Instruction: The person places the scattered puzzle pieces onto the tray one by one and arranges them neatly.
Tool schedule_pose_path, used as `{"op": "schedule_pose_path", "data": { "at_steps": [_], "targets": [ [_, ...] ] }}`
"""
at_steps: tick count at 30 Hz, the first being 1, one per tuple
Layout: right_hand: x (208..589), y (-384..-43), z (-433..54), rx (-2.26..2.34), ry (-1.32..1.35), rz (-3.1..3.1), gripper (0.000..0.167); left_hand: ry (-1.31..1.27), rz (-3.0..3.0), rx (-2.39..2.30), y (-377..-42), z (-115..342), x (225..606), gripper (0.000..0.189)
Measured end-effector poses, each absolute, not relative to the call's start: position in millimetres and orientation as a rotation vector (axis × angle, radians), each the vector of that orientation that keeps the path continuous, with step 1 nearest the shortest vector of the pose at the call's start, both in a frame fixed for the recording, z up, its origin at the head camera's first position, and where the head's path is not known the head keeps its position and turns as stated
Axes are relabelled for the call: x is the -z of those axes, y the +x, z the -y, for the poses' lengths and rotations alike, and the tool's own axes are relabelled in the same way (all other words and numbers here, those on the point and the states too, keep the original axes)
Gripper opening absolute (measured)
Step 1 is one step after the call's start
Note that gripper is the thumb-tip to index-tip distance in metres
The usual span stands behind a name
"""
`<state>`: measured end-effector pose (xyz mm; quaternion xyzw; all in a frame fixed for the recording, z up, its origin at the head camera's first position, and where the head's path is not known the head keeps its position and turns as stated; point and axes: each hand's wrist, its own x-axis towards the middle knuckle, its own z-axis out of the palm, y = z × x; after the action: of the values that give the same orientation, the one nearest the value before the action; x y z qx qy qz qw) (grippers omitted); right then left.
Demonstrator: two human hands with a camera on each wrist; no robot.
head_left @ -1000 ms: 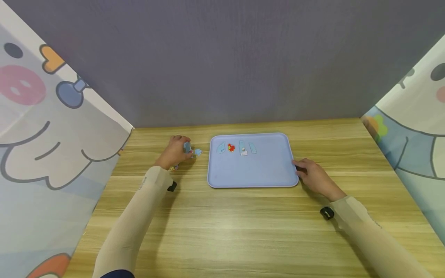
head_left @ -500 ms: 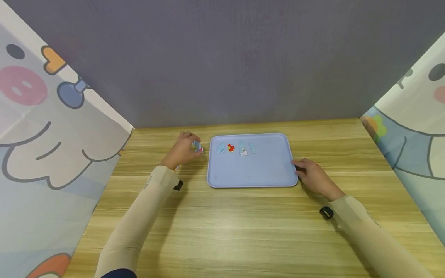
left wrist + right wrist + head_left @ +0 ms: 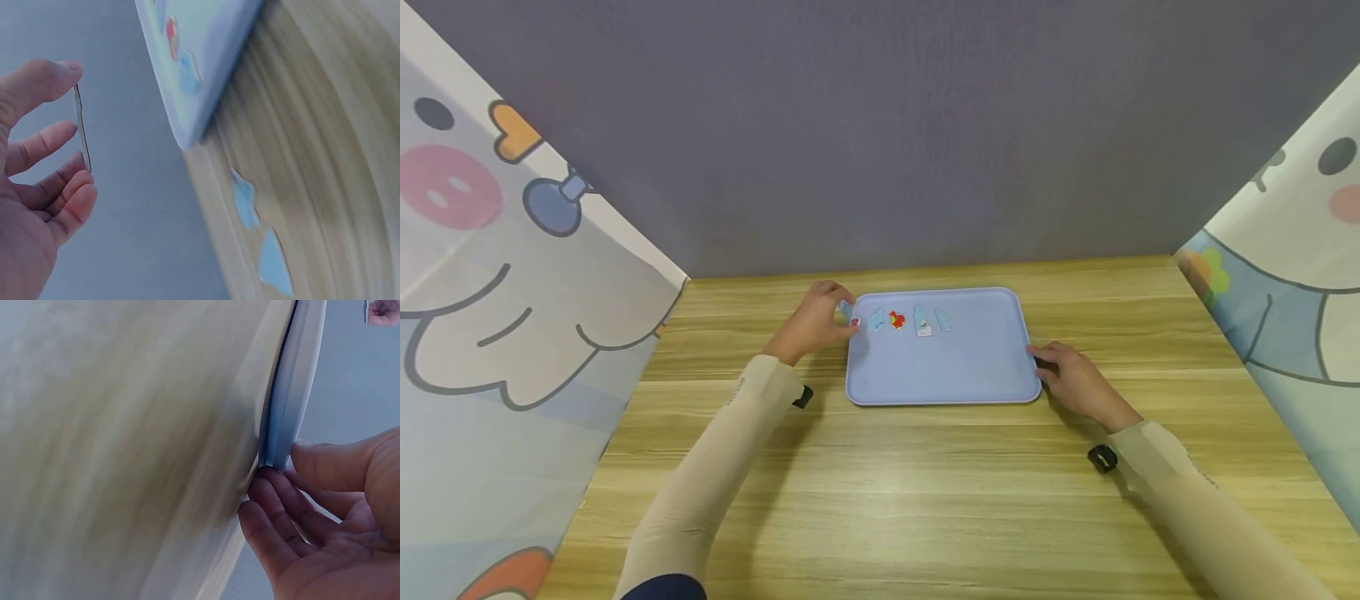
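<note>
My left hand (image 3: 814, 323) pinches a thin, flat puzzle piece (image 3: 847, 312), light blue with a red spot, between thumb and fingertips. In the left wrist view this piece (image 3: 82, 128) shows edge-on. The hand is at the left rim of a pale blue tray (image 3: 943, 367). My right hand (image 3: 1078, 381) grips the tray's right edge; in the right wrist view its thumb lies at the rim and its fingers reach beneath. Along the tray's far left part lie a light-blue piece (image 3: 877, 320), a red piece (image 3: 897, 320), a taller blue-and-white piece (image 3: 922, 320) and another light-blue piece (image 3: 943, 320).
In the left wrist view, a small light-blue piece (image 3: 245, 199) and a larger one (image 3: 275, 262) lie on the wooden table (image 3: 940, 492) beside the tray; my left hand and arm hide them from the head camera. A grey panel (image 3: 925, 142) rises behind the table.
My left hand has carried the held puzzle piece rightward from the table's left side to the tray's left rim. The right hand keeps its place on the tray edge.
</note>
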<state>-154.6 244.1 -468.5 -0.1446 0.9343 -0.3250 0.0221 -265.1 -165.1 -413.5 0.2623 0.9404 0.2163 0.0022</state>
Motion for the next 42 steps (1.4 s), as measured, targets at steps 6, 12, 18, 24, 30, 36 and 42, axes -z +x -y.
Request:
{"op": "schedule_pose_path", "data": {
  "at_steps": [6, 12, 18, 24, 30, 36, 42],
  "targets": [
    [469, -155, -244, 1.008, -0.441, -2.889, 0.042, 0.909, -2.926, -0.646, -264, 147, 410, 0.040],
    [468, -154, -243, 1.011, -0.446, -2.889, 0.041, 0.963, -2.894, -0.628, -264, 126, 408, 0.041],
    [467, -153, -244, 1.011, -0.440, -2.894, 0.041, 1.023, -2.851, -0.617, -264, 99, 410, 0.041],
    [468, -154, -244, 1.001, -0.424, -2.898, 0.041, 1.023, -2.800, -0.602, -263, 82, 410, 0.043],
    [469, -155, -243, 1.011, -0.422, -2.896, 0.041, 1.033, -2.780, -0.614, -268, 70, 413, 0.041],
    [470, -155, -244, 1.015, -0.416, -2.897, 0.041, 1.047, -2.742, -0.577, -278, 55, 422, 0.034],
    [469, -156, -243, 1.015, -0.411, -2.883, 0.041, 1.054, -2.692, -0.485, -286, 33, 427, 0.029]
  ]
}}
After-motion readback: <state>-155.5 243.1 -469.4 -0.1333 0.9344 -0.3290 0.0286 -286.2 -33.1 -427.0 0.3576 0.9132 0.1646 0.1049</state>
